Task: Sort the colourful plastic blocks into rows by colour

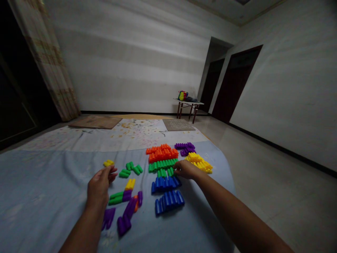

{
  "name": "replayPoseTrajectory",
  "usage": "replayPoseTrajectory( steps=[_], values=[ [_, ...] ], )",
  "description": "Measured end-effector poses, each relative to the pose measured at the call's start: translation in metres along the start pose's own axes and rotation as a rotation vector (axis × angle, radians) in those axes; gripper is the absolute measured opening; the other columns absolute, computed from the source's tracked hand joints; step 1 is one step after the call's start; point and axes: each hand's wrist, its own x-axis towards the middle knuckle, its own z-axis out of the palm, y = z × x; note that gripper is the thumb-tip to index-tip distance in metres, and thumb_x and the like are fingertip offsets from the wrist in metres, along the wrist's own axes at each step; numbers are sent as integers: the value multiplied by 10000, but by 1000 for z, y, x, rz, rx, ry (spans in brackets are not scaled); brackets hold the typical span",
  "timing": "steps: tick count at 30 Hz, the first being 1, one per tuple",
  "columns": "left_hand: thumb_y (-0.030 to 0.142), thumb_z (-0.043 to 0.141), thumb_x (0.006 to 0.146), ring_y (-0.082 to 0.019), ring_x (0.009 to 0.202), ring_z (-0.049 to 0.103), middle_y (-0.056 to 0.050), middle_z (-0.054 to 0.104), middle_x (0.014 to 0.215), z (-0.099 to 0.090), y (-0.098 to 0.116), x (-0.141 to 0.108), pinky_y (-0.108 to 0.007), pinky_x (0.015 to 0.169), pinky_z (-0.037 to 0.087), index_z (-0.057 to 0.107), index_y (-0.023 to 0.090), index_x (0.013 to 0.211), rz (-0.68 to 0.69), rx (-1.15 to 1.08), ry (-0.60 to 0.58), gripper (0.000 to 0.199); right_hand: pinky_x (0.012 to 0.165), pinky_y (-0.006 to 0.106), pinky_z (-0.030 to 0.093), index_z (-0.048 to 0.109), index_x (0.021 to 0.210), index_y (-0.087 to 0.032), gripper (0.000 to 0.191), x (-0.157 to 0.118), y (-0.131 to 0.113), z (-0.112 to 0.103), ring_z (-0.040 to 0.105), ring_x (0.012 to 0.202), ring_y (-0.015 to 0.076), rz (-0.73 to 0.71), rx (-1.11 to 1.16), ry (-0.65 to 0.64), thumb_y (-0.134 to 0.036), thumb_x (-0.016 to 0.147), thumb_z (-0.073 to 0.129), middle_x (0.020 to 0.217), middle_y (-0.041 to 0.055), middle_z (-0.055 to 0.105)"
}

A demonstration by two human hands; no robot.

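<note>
My left hand is over the left part of the bed-like surface, its fingers curled together. Just beyond its fingertips is a small yellow plastic block; whether they touch it, or what is inside the fingers, I cannot make out. My right hand pinches a small green plastic block at the end of a short green row. Above that lies a longer green row, then orange blocks. Blue blocks are lined up nearer me. Yellow blocks lie beyond my right hand.
Loose green blocks and mixed purple blocks are scattered between my arms. Purple blocks lie at the back right. A pale blue cloth covers the surface. Behind stands a small table with a colourful bag.
</note>
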Motion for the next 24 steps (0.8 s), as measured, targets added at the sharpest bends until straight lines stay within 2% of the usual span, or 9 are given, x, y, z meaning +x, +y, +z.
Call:
replayPoseTrajectory(
  steps=[10, 17, 24],
  values=[
    [315, 645, 528, -81, 533, 549, 12, 611, 654, -1, -1, 3, -192, 501, 437, 603, 143, 711, 11, 3, 10, 255, 635, 217, 391, 677, 933, -206, 216, -3, 2, 10, 614, 766, 147, 16, 120, 65, -280, 782, 543, 880, 28, 695],
    [323, 643, 543, -84, 547, 553, 13, 619, 682, -2, -2, 2, -193, 509, 440, 609, 152, 726, 17, 11, 16, 253, 584, 208, 380, 684, 834, -167, 226, -19, 16, 24, 600, 692, 134, 81, 247, 88, -309, 801, 512, 788, 26, 689],
    [363, 645, 577, -105, 612, 573, 9, 639, 719, -2, -2, 1, -214, 593, 467, 628, 164, 739, 86, 133, -26, 257, 530, 196, 368, 671, 767, -157, 198, -22, 13, 34, 584, 620, 123, 74, 341, 100, -302, 767, 536, 690, 16, 671]
  ],
)
